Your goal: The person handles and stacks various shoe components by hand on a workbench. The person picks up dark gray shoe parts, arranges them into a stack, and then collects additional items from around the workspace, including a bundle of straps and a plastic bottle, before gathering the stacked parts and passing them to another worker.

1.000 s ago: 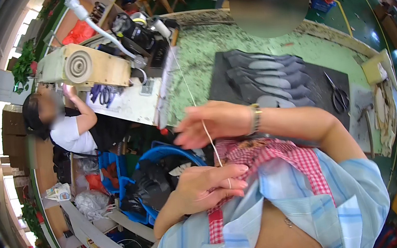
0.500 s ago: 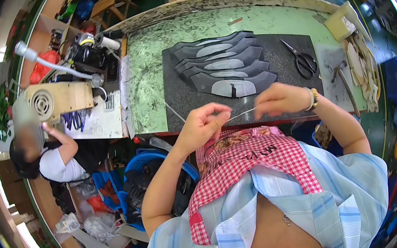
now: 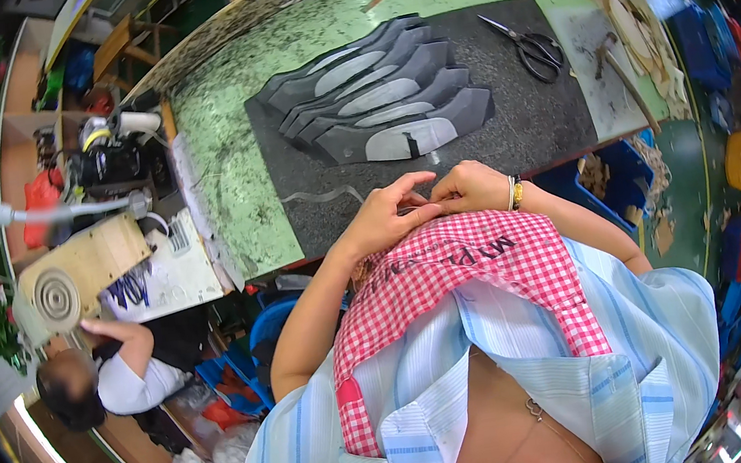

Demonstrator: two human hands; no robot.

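My left hand [image 3: 394, 214] and my right hand [image 3: 479, 188] meet at the table's front edge, just above my apron, fingers bent inward and almost touching. A thin pale strip [image 3: 325, 194] lies curved on the dark mat [image 3: 524, 125] and runs up to my left hand, whose fingers are closed on it. The fingers of my right hand are pinched; what lies between them is hidden. Beyond my hands, several dark grey curved pieces with lighter grey oval patches [image 3: 410, 139] overlap in a row. The nearest patch carries a small black mark.
Black-handled scissors [image 3: 540, 56] lie on the mat's far right. A hammer [image 3: 620, 76] rests right of the mat. At left stand a beige machine [image 3: 84, 271] and a person [image 3: 134, 376] with an arm toward it. Blue bins [image 3: 603, 180] sit below the table.
My hands have come together and drawn closer to my apron; the strip that stretched between them no longer shows there. The whole view has tilted and shifted.
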